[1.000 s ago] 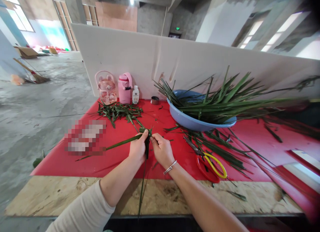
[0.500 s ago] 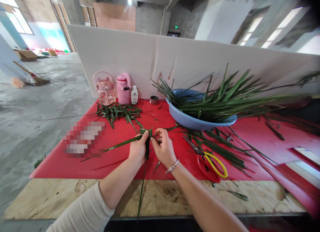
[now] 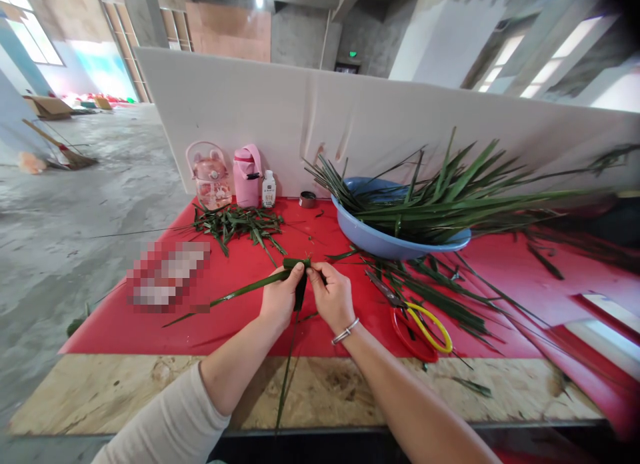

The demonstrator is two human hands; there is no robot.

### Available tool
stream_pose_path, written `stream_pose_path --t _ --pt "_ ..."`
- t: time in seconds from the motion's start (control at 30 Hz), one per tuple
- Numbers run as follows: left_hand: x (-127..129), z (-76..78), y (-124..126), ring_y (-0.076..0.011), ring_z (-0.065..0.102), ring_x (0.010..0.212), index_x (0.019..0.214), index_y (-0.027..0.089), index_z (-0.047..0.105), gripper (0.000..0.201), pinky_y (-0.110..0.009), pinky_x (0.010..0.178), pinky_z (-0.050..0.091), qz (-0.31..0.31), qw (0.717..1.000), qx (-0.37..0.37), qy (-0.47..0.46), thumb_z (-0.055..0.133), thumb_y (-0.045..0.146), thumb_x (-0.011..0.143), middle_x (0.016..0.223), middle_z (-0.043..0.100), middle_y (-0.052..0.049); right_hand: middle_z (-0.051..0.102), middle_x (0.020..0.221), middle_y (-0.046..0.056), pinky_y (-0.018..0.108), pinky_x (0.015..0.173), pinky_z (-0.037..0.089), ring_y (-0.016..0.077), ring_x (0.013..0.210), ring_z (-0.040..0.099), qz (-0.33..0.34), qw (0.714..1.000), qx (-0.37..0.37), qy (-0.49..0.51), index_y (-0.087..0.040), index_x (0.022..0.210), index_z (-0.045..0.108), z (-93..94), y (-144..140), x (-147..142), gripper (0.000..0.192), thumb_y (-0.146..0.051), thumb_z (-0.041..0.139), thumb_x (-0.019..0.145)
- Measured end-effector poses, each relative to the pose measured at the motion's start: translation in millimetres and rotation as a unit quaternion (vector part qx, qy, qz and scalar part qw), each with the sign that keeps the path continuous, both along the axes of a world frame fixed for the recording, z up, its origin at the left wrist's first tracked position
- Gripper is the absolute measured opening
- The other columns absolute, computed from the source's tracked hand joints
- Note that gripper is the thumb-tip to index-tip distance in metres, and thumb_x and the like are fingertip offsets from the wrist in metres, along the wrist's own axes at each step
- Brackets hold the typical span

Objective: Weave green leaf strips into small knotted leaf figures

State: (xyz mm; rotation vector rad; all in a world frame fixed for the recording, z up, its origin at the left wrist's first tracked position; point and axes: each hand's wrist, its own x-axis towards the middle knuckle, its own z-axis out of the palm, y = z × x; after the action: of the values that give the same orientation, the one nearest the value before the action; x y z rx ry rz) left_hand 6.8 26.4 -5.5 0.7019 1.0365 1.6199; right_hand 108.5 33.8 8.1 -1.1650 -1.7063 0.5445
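Between my two hands is a folded bundle of green leaf strips (image 3: pixel 300 292), held above the red table covering. My left hand (image 3: pixel 280 296) pinches its left side with thumb and fingers. One long strip (image 3: pixel 230 295) trails left from that hand, and another narrow one hangs down toward the board edge. My right hand (image 3: pixel 330 294), with a silver bracelet at the wrist, pinches the bundle's upper right edge between thumb and forefinger. Scissors (image 3: pixel 417 324) with one red and one yellow handle lie just right of my right hand. The fingers partly cover the fold.
A blue basin (image 3: pixel 400 244) full of long green leaves stands behind on the right, with loose leaves beneath it. Cut leaf scraps (image 3: pixel 240 225) lie back left, before a pink bottle (image 3: pixel 247 181), a clear pink jug (image 3: pixel 213 184) and a small white bottle (image 3: pixel 269 189). A white panel (image 3: pixel 240 104) rises behind.
My right hand has moved in to the left and its fingers now close on the bundle's edge. The bundle has turned slightly and the left strip still trails out.
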Motion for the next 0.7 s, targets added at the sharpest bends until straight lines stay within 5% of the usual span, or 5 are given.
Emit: stream_pose_path --t 0.17,0.33,0.5,0.7 --pt "2.8 4.2 -2.0 -0.0125 0.058 0.068 0.081 0.016 0.068 0.030 -0.024 0.068 0.045 -0.078 0.995 0.013 -0.063 0.077 0.030 0.056 0.077 0.068 -0.003 0.059 0.065 0.001 0.023 0.055 0.042 0.0128 0.058 0.054 -0.006 0.994 -0.066 0.085 -0.016 0.080 0.057 -0.8 6.0 -0.3 0.021 -0.035 0.050 0.083" --pt "3.0 5.8 -0.1 -0.0106 0.059 0.066 0.075 0.016 0.069 0.026 -0.022 0.067 0.044 -0.067 0.992 -0.007 -0.109 0.078 0.027 0.053 0.077 0.069 -0.004 0.048 0.049 -0.006 0.023 0.048 0.039 0.0114 0.046 0.046 0.035 0.985 -0.112 0.129 -0.016 0.104 0.053 -0.7 9.1 -0.6 0.031 -0.035 0.054 0.080" --pt "2.6 1.8 2.1 -0.0107 0.059 0.070 0.077 0.015 0.069 0.029 -0.023 0.073 0.043 -0.058 0.991 0.008 -0.120 0.079 0.023 0.052 0.076 0.069 -0.003 0.063 0.066 0.001 0.025 0.057 0.045 0.0145 0.059 0.057 0.087 0.963 -0.180 0.180 -0.015 0.096 0.056 -4.5 12.3 -0.5 0.030 -0.037 0.056 0.076" --pt "3.6 1.3 1.5 -0.0094 0.059 0.067 0.076 0.015 0.065 0.029 -0.022 0.071 0.043 -0.046 0.985 -0.025 -0.167 0.079 0.021 0.051 0.073 0.067 0.000 0.066 0.075 0.004 0.026 0.062 0.046 0.0161 0.068 0.060 0.079 0.970 -0.158 0.167 -0.013 0.105 0.057 -10.0 12.2 -3.0 0.035 -0.036 0.053 0.079"
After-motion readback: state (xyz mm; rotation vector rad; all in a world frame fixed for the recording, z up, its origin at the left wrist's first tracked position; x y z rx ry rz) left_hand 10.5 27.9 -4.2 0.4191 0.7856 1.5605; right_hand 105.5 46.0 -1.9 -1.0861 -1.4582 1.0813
